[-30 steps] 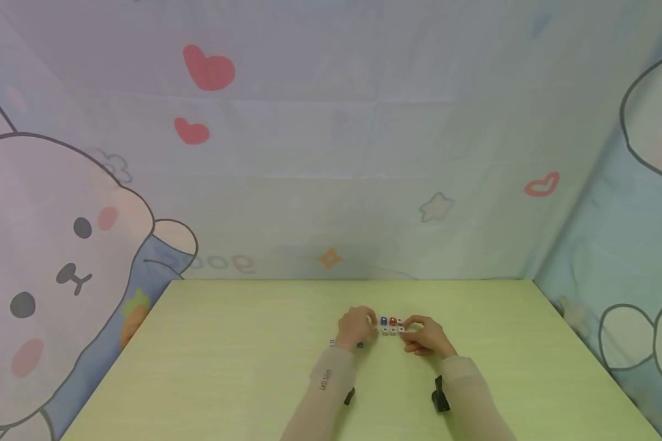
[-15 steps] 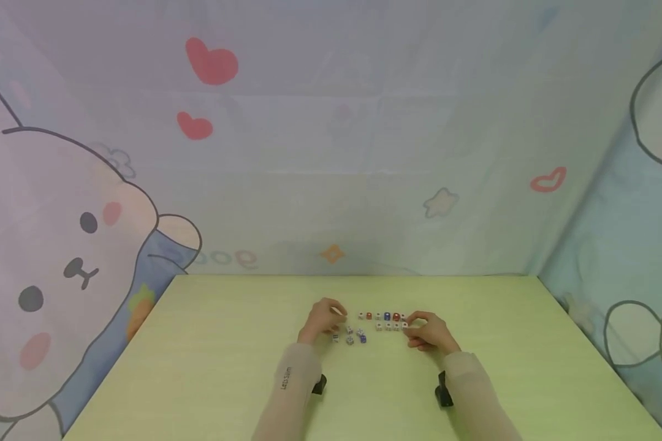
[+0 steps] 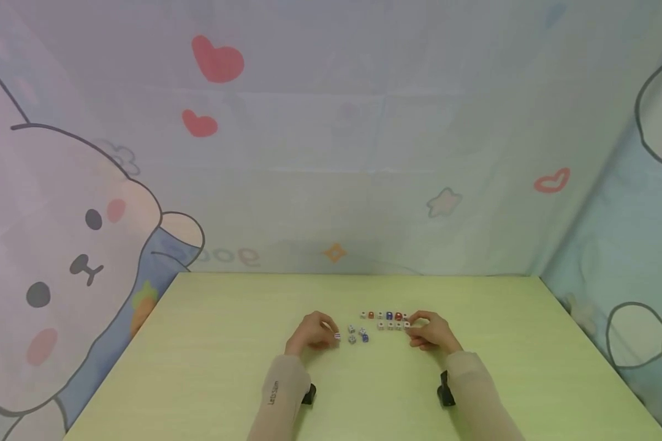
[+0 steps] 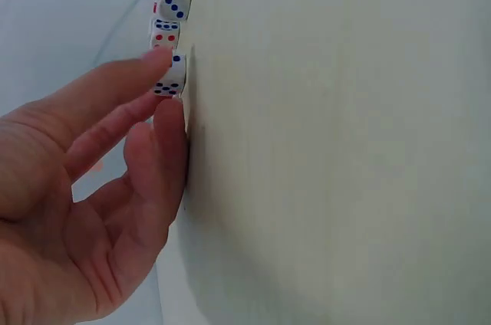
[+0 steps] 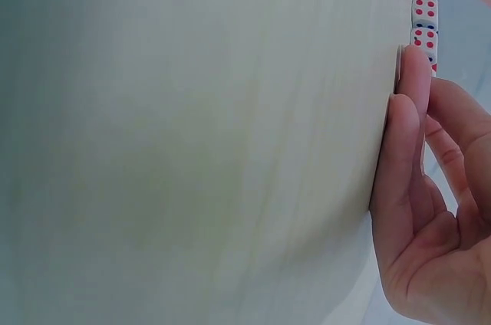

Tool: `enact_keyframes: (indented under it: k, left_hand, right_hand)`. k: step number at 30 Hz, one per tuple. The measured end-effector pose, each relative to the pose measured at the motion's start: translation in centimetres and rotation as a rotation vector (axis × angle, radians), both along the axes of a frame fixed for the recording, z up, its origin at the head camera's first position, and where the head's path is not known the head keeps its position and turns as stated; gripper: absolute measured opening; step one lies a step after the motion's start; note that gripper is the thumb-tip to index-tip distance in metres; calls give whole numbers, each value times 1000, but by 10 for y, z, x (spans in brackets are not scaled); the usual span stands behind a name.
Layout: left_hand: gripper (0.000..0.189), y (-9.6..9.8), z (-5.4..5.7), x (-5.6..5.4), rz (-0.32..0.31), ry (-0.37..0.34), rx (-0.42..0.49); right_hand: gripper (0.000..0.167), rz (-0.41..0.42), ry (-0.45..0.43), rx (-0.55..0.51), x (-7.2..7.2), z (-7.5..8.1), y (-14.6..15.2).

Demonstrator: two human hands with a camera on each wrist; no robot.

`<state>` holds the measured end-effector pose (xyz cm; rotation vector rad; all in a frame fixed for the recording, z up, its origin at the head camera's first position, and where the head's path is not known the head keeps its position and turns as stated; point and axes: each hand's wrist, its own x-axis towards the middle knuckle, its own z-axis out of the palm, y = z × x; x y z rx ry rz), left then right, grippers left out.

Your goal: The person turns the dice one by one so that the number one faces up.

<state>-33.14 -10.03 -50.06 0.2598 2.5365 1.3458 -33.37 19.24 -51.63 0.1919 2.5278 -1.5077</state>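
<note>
In the head view, my left hand (image 3: pixel 313 331) pinches a white die (image 3: pixel 338 336) at the left of a small group of dice. The left wrist view shows thumb and finger on this white die (image 4: pixel 175 73), dotted in blue. My right hand (image 3: pixel 432 331) is at the right end of two dice rows. Its thumb and index finger pinch the end white die (image 3: pixel 406 325) of the front row. In the right wrist view, fingertips partly hide a white die (image 5: pixel 424 39) with red dots.
Beside the left hand lie loose white dice (image 3: pixel 352 339) and a blue die (image 3: pixel 365 338). The back row mixes white dice with a red die (image 3: pixel 371 315) and a blue die (image 3: pixel 389 316). A printed cloth (image 3: pixel 331 184) hangs behind the table (image 3: pixel 209 367).
My left hand has moved left from the rows to the loose dice and now holds a white one. The right hand stays at the row ends. The head view has shifted slightly.
</note>
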Motion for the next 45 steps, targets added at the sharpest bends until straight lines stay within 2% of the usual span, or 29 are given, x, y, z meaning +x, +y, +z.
enact_keyframes:
  k: [10, 22, 32, 45]
  left_hand:
    - [14, 4, 1, 2, 24, 36, -57]
    - [15, 4, 2, 4, 38, 36, -44]
    - [8, 5, 0, -2, 44, 73, -31]
    - [19, 2, -3, 1, 33, 70, -29]
  right_hand:
    - [26, 4, 9, -14, 0, -2, 1]
    - [25, 25, 18, -18, -1, -2, 3]
    - [24, 23, 22, -21, 0, -1, 3]
    - [25, 27, 24, -13, 0, -2, 3]
